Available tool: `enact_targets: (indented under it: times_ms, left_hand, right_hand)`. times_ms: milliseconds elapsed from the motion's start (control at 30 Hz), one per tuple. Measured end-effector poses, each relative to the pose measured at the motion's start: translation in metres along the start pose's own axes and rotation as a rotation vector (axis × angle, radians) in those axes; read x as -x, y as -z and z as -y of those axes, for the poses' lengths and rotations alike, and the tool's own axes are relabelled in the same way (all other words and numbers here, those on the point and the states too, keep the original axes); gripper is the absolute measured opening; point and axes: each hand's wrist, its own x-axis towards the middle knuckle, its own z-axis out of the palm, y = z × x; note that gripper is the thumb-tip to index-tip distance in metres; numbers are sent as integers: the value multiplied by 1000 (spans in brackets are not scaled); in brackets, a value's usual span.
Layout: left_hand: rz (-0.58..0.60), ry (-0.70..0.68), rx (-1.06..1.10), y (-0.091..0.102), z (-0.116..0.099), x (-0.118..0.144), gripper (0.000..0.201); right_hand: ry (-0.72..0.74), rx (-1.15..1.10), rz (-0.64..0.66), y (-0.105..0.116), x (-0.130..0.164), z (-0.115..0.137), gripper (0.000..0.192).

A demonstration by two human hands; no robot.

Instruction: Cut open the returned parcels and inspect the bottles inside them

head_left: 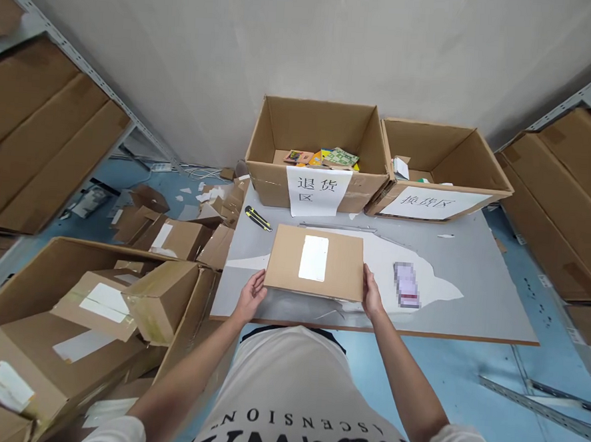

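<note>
A closed cardboard box [288, 257] with a white label on top is held between my two hands over the grey table [477, 279]. My left hand [251, 297] grips its left front corner, and my right hand [371, 292] grips the right side. Whether the box rests on the table or is raised slightly, I cannot tell. Behind its left end lies a black and yellow utility knife [258, 219]. To the right of my right hand is a phone-like item [406, 284], blurred by pixels.
At the table's back stand two open cartons with paper signs, a left carton [265, 179] holding booklets and a right carton [451, 134] with small items. A big carton [194, 315] of parcels is at my left. Cardboard scraps [149, 202] litter the floor; shelves flank both sides.
</note>
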Motion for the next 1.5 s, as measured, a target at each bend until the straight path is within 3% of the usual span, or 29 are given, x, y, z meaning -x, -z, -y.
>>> enact_targets:
  times_ms: [133,333,533,733,933,1100,1233,1333,1500]
  left_hand:
    - [40,35,-145,8,12,-4,93]
    - [107,31,-246,0,24,-14,73]
    - [81,57,-167,-2,37,-20,64]
    - [34,84,-113,-3,40,-25,60]
    - [50,52,-98,-4,10,-29,65]
    - [45,-25,-147,-9,-39,-31,67]
    - [23,-78,-175,-15,-67,-35,70]
    - [-14,-93,-234,-15,-75,-41,64]
    - [-119,-24,-348,-10,-65,-50,55]
  right_hand:
    - [-48,-8,-99,22,29,-32,74]
    - [-16,74,130,22,49,-46,88]
    - [62,101,62,1,42,-45,67]
    - [85,117,20,0,42,-44,50]
    - [91,235,31,2,37,-17,50]
    - [215,298,100,0,28,35,58]
    - [253,482,64,-1,24,72,57]
    - [233,655,-8,-2,22,84,53]
    - [176,839,-22,-7,18,75,47]
